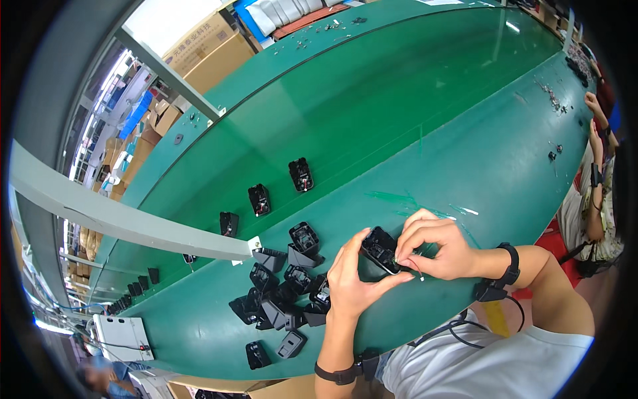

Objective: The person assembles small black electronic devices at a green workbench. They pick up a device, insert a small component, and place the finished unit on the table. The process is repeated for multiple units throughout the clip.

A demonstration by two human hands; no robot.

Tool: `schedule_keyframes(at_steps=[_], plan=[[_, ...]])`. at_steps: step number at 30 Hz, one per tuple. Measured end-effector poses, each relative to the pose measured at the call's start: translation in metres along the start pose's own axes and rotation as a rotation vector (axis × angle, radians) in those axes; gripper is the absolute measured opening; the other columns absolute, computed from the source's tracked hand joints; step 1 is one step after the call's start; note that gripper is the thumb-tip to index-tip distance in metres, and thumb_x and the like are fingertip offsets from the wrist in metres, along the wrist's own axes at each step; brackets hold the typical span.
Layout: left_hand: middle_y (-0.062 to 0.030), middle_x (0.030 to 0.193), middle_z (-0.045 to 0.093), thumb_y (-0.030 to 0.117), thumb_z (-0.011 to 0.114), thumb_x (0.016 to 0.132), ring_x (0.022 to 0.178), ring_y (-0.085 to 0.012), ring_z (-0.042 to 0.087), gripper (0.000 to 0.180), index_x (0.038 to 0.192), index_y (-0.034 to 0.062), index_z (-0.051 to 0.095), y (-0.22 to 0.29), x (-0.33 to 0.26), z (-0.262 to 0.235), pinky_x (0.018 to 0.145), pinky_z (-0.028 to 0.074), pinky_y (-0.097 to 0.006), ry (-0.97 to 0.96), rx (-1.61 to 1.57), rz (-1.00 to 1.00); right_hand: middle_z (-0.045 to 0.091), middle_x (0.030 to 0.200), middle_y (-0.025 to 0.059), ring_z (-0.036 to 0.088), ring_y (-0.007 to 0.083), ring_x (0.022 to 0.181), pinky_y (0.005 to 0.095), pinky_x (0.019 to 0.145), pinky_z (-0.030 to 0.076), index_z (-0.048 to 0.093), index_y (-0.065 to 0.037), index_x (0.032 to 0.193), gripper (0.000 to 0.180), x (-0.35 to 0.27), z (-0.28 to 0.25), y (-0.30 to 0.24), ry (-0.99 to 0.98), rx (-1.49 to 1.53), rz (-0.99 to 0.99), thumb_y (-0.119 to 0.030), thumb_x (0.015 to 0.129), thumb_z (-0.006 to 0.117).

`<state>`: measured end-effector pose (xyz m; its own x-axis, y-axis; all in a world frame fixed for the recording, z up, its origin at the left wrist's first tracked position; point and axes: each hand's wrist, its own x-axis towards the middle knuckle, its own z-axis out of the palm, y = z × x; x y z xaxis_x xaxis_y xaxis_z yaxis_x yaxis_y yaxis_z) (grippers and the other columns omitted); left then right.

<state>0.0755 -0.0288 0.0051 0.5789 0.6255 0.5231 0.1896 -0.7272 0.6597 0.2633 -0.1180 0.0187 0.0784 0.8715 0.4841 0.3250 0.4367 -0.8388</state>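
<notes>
My left hand (351, 282) holds a small black plastic housing (379, 247) between thumb and fingers, tilted with its hollow side up. My right hand (438, 247) is at the housing's right edge, its thumb and forefinger pinched on a thin wire (417, 267) with a small white end hanging below. Dark parts sit inside the housing, too small to make out. Left of my left hand lies a loose heap of similar black housings (279, 302), some hollow side up. A grey-faced piece (292, 344) and another black housing (257, 355) lie just below the heap.
A green conveyor belt (372, 113) runs beyond the green worktable (485, 179), carrying several black housings (301, 174). A grey metal post (133, 203) crosses at left. Green strips (392, 198) lie past my hands. Another person's arms (596, 146) are at far right; cardboard boxes (216, 56) stand behind.
</notes>
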Motion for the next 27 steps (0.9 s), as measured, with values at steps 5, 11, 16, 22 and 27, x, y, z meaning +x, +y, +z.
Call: schedule_keyframes(at_steps=[5, 11, 16, 22, 27], plan=[[-0.0186, 0.110, 0.068, 0.039, 0.097, 0.052, 0.096, -0.0283, 0.070, 0.093, 0.124, -0.0041, 0.058, 0.012, 0.002, 0.000, 0.081, 0.058, -0.036, -0.055, -0.059, -0.022, 0.074, 0.090, 0.0014, 0.064, 0.0209, 0.087, 0.0339, 0.082, 0.048, 0.073, -0.008, 0.086, 0.016, -0.003, 0.002, 0.000, -0.038, -0.030, 0.026, 0.003, 0.073, 0.073], [-0.0184, 0.111, 0.065, 0.037, 0.097, 0.051, 0.095, -0.0281, 0.068, 0.099, 0.131, -0.0044, 0.056, 0.008, 0.002, 0.002, 0.082, 0.056, -0.036, -0.013, -0.111, -0.035, 0.074, 0.099, 0.0033, 0.063, 0.0246, 0.097, 0.0364, 0.086, 0.051, 0.074, -0.006, 0.102, 0.031, 0.002, -0.004, 0.000, -0.151, -0.123, -0.046, 0.000, 0.072, 0.073], [-0.0183, 0.114, 0.063, 0.041, 0.095, 0.055, 0.098, -0.0265, 0.065, 0.101, 0.136, -0.0046, 0.054, 0.009, 0.001, 0.001, 0.082, 0.055, -0.036, 0.031, -0.183, -0.067, 0.072, 0.107, 0.0048, 0.060, 0.0261, 0.107, 0.0387, 0.092, 0.052, 0.071, -0.004, 0.112, 0.044, 0.005, -0.006, -0.005, -0.201, -0.062, 0.009, -0.004, 0.069, 0.079], [-0.0206, 0.128, 0.060, 0.035, 0.096, 0.058, 0.104, -0.0259, 0.066, 0.099, 0.137, -0.0039, 0.051, 0.017, -0.001, 0.004, 0.076, 0.055, -0.032, -0.009, -0.250, -0.207, 0.068, 0.112, 0.0132, 0.067, 0.0217, 0.104, 0.0338, 0.094, 0.053, 0.068, 0.001, 0.110, 0.043, -0.001, -0.010, 0.007, -0.215, 0.181, 0.225, 0.000, 0.070, 0.082], [-0.0219, 0.134, 0.059, 0.024, 0.093, 0.066, 0.103, -0.0254, 0.067, 0.087, 0.138, -0.0024, 0.050, 0.011, -0.004, 0.004, 0.072, 0.055, -0.030, 0.026, -0.242, -0.120, 0.066, 0.117, 0.0112, 0.063, 0.0180, 0.110, 0.0327, 0.096, 0.051, 0.062, 0.003, 0.121, 0.048, 0.001, -0.011, 0.007, -0.115, 0.527, 0.524, -0.003, 0.077, 0.082]])
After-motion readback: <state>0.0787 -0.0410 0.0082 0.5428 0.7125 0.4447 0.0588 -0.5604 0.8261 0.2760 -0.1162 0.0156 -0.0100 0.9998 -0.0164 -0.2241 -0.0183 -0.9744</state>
